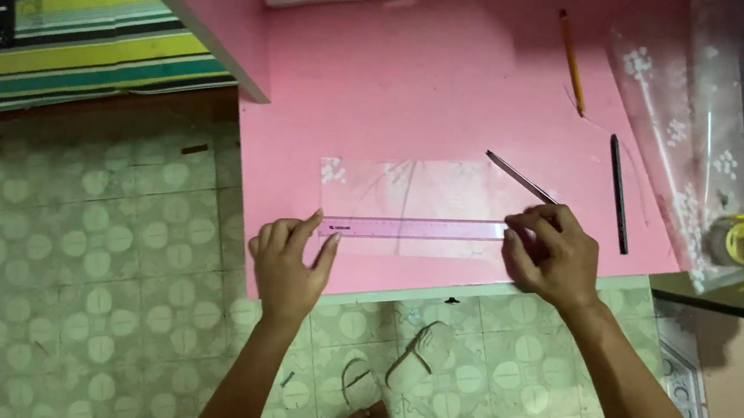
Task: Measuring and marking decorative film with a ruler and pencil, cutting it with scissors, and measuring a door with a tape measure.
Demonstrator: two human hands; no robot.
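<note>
A clear plastic ruler (pixel 411 229) lies across a transparent plastic sheet (pixel 411 190) on a pink table (pixel 422 85). My left hand (pixel 288 260) presses the ruler's left end with spread fingertips. My right hand (pixel 556 256) sits at the ruler's right end, fingers closed around a thin dark pen-like tool (pixel 521 178) that slants up to the left.
An orange pencil (pixel 572 62) and a black stick (pixel 619 193) lie on the table's right part. A large clear flowered plastic sheet (pixel 732 118) drapes over the right edge, with a yellow tape roll (pixel 741 243) beneath. Patterned green floor (pixel 88 281) and sandalled feet (pixel 391 377) lie below.
</note>
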